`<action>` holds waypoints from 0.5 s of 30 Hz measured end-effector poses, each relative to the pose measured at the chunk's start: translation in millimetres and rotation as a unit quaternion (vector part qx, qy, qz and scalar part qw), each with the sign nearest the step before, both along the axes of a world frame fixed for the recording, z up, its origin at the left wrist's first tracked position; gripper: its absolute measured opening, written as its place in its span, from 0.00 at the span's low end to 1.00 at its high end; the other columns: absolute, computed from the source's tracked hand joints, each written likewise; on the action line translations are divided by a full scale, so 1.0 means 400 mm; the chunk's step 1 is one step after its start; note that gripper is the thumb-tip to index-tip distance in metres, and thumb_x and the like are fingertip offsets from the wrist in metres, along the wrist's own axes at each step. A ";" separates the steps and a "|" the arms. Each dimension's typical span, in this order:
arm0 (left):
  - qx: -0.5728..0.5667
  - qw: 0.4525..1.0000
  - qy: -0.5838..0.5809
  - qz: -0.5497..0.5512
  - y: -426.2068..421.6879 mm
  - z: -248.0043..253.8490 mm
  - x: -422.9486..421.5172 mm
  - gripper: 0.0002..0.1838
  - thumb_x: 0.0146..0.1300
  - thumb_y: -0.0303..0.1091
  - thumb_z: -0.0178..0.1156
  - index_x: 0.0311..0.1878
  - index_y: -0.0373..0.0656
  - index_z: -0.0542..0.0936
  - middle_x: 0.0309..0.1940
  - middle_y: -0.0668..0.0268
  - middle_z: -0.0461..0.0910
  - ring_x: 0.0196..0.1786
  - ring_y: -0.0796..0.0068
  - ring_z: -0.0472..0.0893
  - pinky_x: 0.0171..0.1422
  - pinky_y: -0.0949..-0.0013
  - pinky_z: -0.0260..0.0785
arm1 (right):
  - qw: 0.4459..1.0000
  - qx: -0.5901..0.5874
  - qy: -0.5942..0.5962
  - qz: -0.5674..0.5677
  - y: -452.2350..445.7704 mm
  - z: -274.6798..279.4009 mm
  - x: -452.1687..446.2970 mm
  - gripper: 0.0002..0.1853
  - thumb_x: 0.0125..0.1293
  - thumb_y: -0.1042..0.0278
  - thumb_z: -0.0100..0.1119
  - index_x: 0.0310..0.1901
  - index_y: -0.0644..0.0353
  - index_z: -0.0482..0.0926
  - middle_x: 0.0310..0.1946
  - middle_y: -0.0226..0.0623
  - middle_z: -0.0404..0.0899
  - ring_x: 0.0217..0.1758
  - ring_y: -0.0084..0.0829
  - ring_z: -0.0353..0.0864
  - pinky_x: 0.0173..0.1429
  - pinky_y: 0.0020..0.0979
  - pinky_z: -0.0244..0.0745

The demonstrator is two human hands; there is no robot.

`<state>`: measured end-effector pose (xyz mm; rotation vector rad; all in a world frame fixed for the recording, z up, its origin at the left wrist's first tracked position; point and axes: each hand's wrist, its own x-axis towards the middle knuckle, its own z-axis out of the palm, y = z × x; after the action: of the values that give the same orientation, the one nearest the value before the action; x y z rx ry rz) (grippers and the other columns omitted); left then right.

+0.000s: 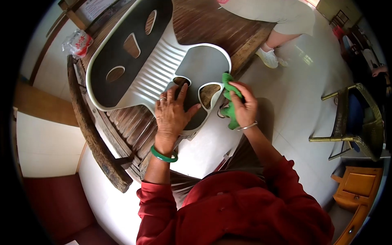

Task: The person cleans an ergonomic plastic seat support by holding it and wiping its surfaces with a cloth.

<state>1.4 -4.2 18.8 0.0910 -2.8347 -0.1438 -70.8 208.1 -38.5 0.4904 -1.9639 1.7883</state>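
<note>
A moulded seat, white-edged with dark grey pads and several cut-out holes, lies on a slatted wooden bench. My left hand rests on its grey pad with the fingers spread, beside a small oval hole; it holds nothing. In my right hand is a bunched green cloth, pressed against the seat's white rim on the right. Part of the cloth is hidden behind my fingers.
The wooden bench has a rough log armrest on the left. A plastic bag sits at its far left corner. Another person's leg and white shoe are beyond the right edge. A woven armchair and wooden cabinet stand right.
</note>
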 end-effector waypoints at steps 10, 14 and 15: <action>0.126 0.992 0.008 -0.024 -0.031 -0.032 -0.025 0.43 0.53 0.64 0.70 0.70 0.54 0.74 0.69 0.52 0.69 0.72 0.46 0.67 0.76 0.48 0.59 | 0.995 0.084 0.049 -0.033 -0.053 -0.033 -0.036 0.12 0.56 0.79 0.69 0.43 0.58 0.82 0.43 0.39 0.78 0.46 0.41 0.79 0.51 0.36 0.75; 0.152 0.988 -0.017 -0.033 -0.041 -0.010 -0.032 0.43 0.53 0.63 0.70 0.70 0.53 0.74 0.70 0.51 0.68 0.71 0.44 0.68 0.75 0.47 0.62 | 0.994 0.087 0.053 -0.027 -0.061 -0.045 -0.038 0.13 0.57 0.79 0.69 0.43 0.58 0.80 0.42 0.39 0.78 0.45 0.40 0.77 0.50 0.35 0.73; 0.139 0.990 -0.017 -0.034 -0.042 -0.008 -0.032 0.42 0.53 0.61 0.71 0.70 0.53 0.74 0.69 0.52 0.68 0.71 0.46 0.69 0.73 0.49 0.64 | 0.995 0.078 0.050 -0.024 -0.063 -0.054 -0.041 0.13 0.57 0.80 0.69 0.43 0.58 0.79 0.42 0.38 0.78 0.45 0.40 0.77 0.49 0.35 0.73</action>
<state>-11.4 -20.9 15.5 0.0582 -2.8337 -0.5581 -87.2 183.0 -59.9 0.5648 -2.0369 1.5588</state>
